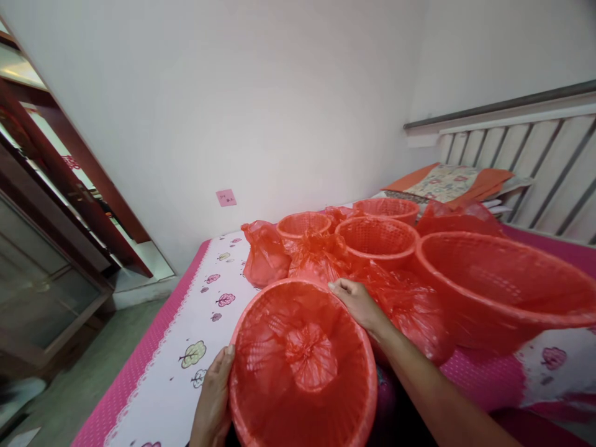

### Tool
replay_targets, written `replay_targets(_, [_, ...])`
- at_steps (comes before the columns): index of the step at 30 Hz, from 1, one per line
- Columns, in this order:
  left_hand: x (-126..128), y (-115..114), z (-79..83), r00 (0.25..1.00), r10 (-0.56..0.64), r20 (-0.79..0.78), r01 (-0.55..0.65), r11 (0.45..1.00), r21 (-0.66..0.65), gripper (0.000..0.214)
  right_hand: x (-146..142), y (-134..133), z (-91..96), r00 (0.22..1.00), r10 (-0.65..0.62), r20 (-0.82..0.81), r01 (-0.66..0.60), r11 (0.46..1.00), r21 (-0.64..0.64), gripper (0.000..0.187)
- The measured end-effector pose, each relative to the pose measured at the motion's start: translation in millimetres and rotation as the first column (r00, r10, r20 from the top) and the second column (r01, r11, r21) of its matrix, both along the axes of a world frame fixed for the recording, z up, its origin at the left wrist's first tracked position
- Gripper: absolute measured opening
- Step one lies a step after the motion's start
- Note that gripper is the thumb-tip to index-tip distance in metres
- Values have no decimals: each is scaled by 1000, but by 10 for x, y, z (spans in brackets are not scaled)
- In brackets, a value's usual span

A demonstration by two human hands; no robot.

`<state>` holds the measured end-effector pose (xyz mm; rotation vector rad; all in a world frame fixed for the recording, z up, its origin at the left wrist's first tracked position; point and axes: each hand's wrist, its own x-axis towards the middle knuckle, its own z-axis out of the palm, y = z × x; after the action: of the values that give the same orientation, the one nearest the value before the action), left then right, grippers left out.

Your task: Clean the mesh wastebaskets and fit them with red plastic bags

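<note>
The fingers of the left hand (214,386) and right hand (359,303) grip the red basket (371,372), whose thin plastic liner (310,354) could tear if tugged hard.

Your light is soft and diffuse, its source hard for you to place, and it leaves the white wall (288,112) a flat grey. You get small glints on the plump red bag (419,313), while the floor (125,347) sinks into dimness. Your wide lens stretches the rightmost basket (503,276) and slants the door frame (95,158); detail around your left edge looks soft and smeared.
</note>
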<state>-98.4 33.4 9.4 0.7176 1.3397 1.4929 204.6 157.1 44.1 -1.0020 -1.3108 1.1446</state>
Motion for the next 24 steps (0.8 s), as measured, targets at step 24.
replay_targets(24, [-86,68,-222,970,195,-147,-199,980,-13,44,83,-834,-277,868,-16,-496,-173,927,-332,46])
